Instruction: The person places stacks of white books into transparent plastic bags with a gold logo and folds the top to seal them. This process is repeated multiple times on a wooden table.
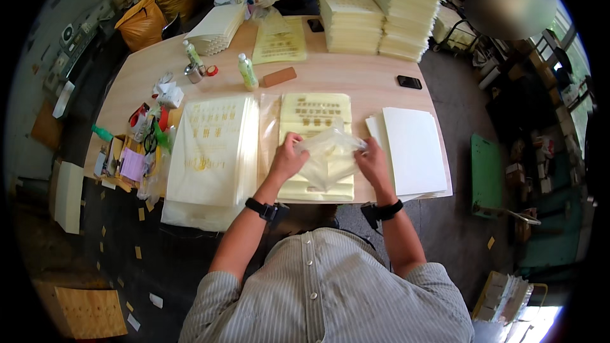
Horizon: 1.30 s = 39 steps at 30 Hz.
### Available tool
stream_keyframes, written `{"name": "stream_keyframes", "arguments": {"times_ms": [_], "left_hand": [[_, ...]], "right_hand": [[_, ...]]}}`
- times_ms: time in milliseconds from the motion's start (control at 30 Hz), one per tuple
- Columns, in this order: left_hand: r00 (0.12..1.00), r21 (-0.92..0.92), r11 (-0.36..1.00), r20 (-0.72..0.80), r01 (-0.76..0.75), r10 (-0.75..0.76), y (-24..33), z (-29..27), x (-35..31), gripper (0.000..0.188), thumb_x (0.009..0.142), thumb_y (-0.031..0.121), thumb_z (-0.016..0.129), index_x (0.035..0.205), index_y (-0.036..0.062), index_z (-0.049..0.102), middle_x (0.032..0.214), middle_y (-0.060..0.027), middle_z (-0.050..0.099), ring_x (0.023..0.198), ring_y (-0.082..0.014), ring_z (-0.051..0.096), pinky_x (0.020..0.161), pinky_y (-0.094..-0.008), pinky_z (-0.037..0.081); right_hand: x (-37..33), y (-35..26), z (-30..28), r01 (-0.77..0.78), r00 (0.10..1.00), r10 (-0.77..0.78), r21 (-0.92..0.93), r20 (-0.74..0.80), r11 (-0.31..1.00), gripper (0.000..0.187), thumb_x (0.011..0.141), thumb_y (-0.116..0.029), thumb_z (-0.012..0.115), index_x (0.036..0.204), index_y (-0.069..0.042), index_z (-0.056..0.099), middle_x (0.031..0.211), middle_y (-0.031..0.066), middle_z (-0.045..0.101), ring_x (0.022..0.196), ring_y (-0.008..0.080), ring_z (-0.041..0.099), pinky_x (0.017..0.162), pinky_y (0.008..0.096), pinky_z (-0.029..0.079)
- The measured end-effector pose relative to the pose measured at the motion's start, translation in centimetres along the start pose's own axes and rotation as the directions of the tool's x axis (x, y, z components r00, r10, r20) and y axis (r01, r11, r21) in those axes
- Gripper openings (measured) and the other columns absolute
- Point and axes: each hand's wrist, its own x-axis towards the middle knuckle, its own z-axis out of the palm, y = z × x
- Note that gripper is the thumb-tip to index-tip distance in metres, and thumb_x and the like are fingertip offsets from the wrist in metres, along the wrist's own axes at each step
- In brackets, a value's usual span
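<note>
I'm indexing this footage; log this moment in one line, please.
left hand: holds translucent plastic | right hand: holds its other side | beneath: yellow printed sheets | right: white sheets

My single view comes from the left fisheye camera on my head, facing down and forward, close above my striped shirt (311,286) at the bottom. My left hand (290,156) and right hand (373,158) fall mid-frame; the table (372,76) spreads toward the top, edges bending near the dark rim.

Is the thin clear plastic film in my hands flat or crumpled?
Crumpled: the thin clear plastic film shows uneven creases between the left hand and right hand.
</note>
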Motion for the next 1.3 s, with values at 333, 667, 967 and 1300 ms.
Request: {"name": "stream_keyframes", "arguments": {"times_ms": [333,667,967,1300], "left_hand": [[0.993,0.159,0.984,-0.079,-0.079,0.092,-2.3,-1.5,-0.6,0.022,0.071,-0.004,0.063,0.091,0.0044,0.056,0.095,-0.0153,0.061,0.092,-0.0362,0.061,0.078,-0.0431,0.051],[0.763,0.368,0.829,-0.35,-0.42,0.543,11.1,-8.7,9.5,0.027,0.073,-0.009,0.055,0.095,0.0066,0.057,0.097,-0.014,0.061,0.085,-0.0379,0.062,0.073,-0.0433,0.051],[0.941,0.231,0.955,0.321,-0.187,0.107,-7.8,-2.4,3.2,0.018,0.091,0.018,0.054,0.097,0.0036,0.063,0.083,-0.0165,0.067,0.077,-0.033,0.067,0.07,-0.0411,0.053],[0.744,0.412,0.733,-0.173,-0.541,0.646,6.8,-6.4,3.5,0.02,0.069,-0.004,0.063,0.085,0.0068,0.063,0.085,-0.0111,0.058,0.078,-0.0334,0.062,0.067,-0.0416,0.05]], "right_hand": [[1.5,0.6,-2.4,0.127,0.984,-0.143,-0.143,-0.107,0.982,0.017,0.07,0.009,0.055,0.084,0.0,0.053,0.076,0.0228,0.057,0.078,0.044,0.057,0.068,0.0451,0.047],[12.5,-11.7,-6.9,0.432,0.815,-0.503,-0.277,-0.287,0.858,0.023,0.071,0.01,0.05,0.089,-0.002,0.054,0.079,0.022,0.058,0.077,0.0443,0.058,0.067,0.0478,0.047],[8.1,1.2,1.9,0.414,0.721,-0.017,-0.411,0.693,0.812,0.025,0.074,0.002,0.051,0.092,0.003,0.068,0.099,0.0277,0.068,0.091,0.0405,0.066,0.077,0.0451,0.054],[7.5,-6.0,-1.4,0.692,0.693,-0.699,-0.109,-0.175,0.713,0.047,0.07,0.001,0.06,0.115,-0.006,0.071,0.076,0.0188,0.065,0.062,0.0365,0.057,0.06,0.0433,0.049]]}}
